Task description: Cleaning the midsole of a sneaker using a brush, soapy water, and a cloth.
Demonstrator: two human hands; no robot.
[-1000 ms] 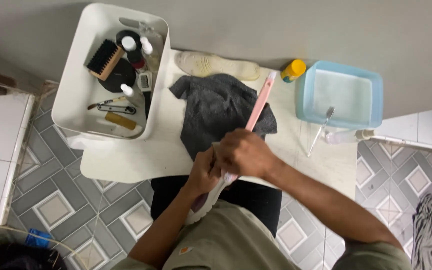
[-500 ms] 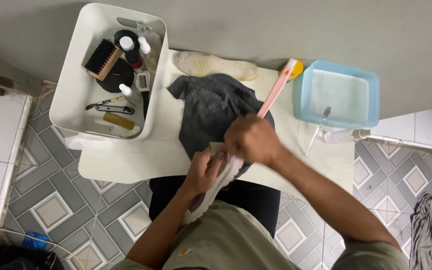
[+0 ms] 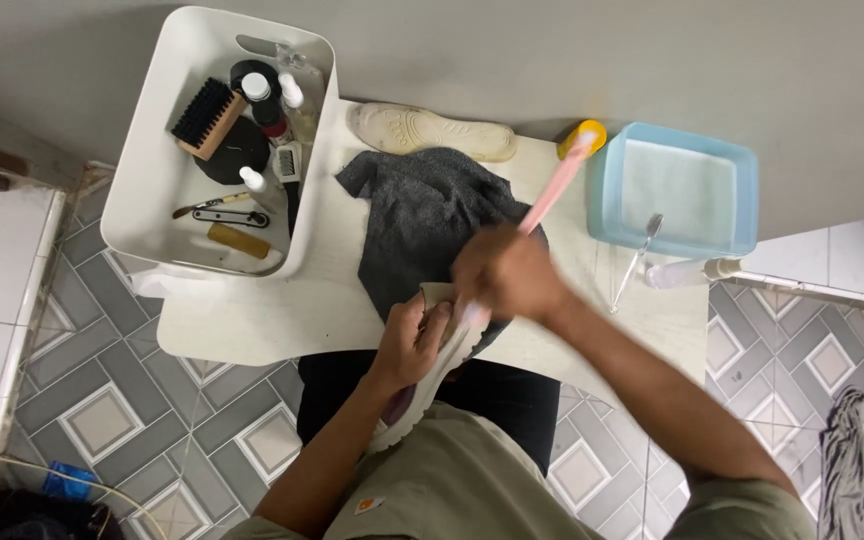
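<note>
At the tabletop's (image 3: pixel 252 320) near edge, the left hand (image 3: pixel 414 342) wraps a pale shoe (image 3: pixel 432 375) over the grey cloth (image 3: pixel 422 215); the right hand (image 3: pixel 507 272), blurred, grips a pink brush (image 3: pixel 555 185) closed

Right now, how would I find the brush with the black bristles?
Look for the big white tub on the left end of the white table. In its top left corner lies a wooden brush with black bristles. It is the only chunky block-shaped thing there; its neighbours are small bottles and thin tools.

White table (image 3: pixel 252 325): bin (image 3: pixel 152 215), cloth (image 3: pixel 422 215), tub (image 3: pixel 677 190).
</note>
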